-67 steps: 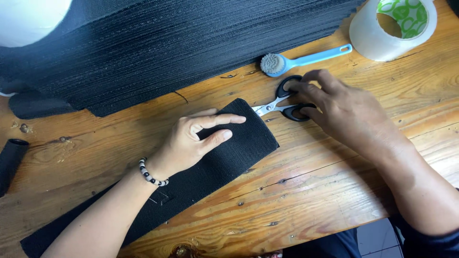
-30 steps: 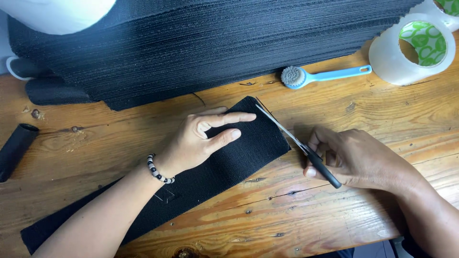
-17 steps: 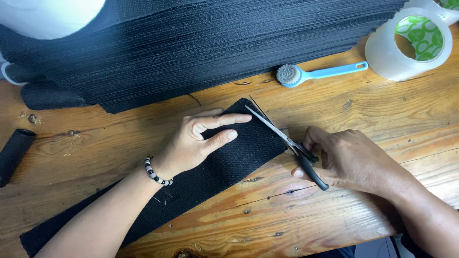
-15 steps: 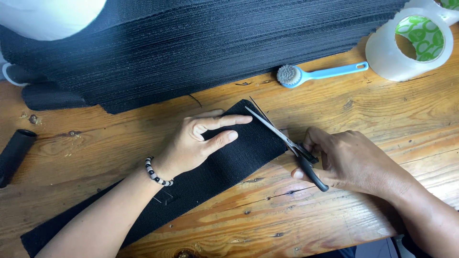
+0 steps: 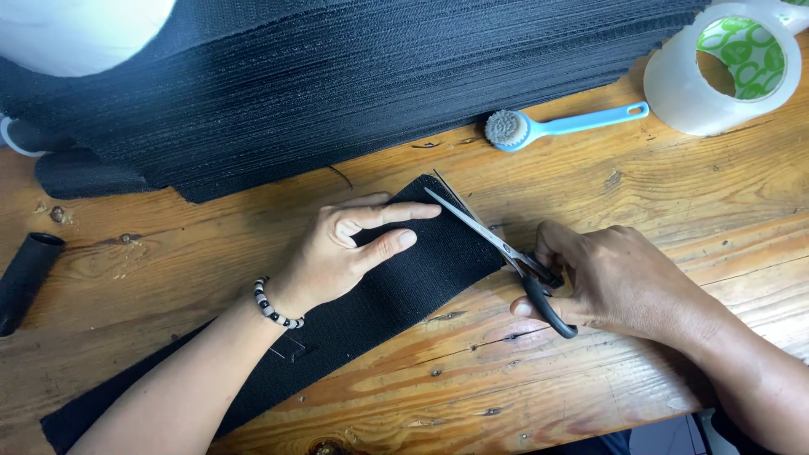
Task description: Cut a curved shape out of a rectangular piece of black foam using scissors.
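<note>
I am seeing my right hand (image 5: 619, 282) gripping the black handles of a pair of scissors (image 5: 501, 248), fingers curled through and around the loops. The blades are pointing up and left, lying along the short end of a black fabric strip (image 5: 354, 316), and they are looking nearly closed, though I cannot quite tell from this angle. A thin sliver of fabric is standing off just beyond the blades. My left hand (image 5: 341, 253) is pressing flat on the strip beside the cut edge, fingers spread and extended toward the blades, a black-and-white bead bracelet (image 5: 274, 305) sitting at the wrist. The strip is lying diagonally across the wooden desk (image 5: 590, 396). Farther out, a light blue brush (image 5: 548, 128) is resting near a stack of black fabric (image 5: 354, 76), a large roll of clear tape (image 5: 725, 67) is standing at the upper right, and a black tube (image 5: 25, 278) is lying at the left edge.
</note>
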